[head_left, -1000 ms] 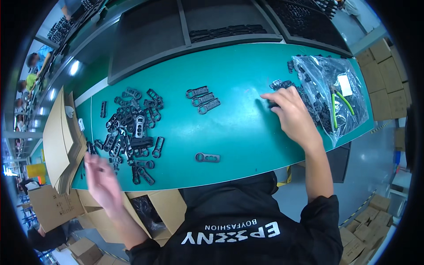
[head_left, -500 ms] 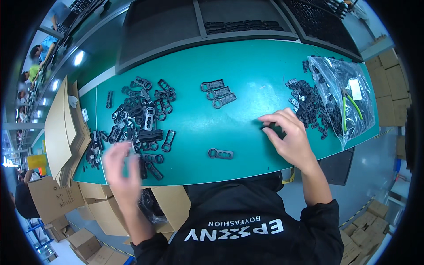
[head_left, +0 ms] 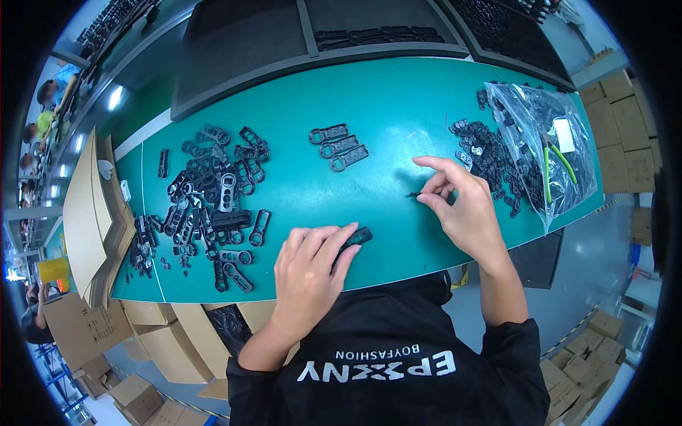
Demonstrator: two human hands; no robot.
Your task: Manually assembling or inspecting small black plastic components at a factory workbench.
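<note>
My left hand [head_left: 305,273] is closed on a flat black plastic part with cutouts [head_left: 363,236], held by its near end just above the green table [head_left: 383,263]. The hand covers most of that part. To its right, my right hand [head_left: 467,213] pinches a small black piece [head_left: 413,195] between thumb and forefinger, its other fingers curled; the exact kind is too small to make out. Beyond both hands lie three black ring-ended plastic parts [head_left: 339,147] in a column. A heap of similar black parts [head_left: 226,192] spreads over the left side.
At the right, small black pieces [head_left: 490,160] lie beside a clear plastic bag [head_left: 579,174] with green-handled pliers [head_left: 550,167] on it. Dark trays [head_left: 249,85] line the far edge. Cardboard sheets [head_left: 89,227] stand at the left, and open cartons [head_left: 170,348] sit below the near edge.
My left hand has moved right from the heap to the near middle and now holds the flat part that lay there. My right thumb and forefinger now show a small black piece between them.
</note>
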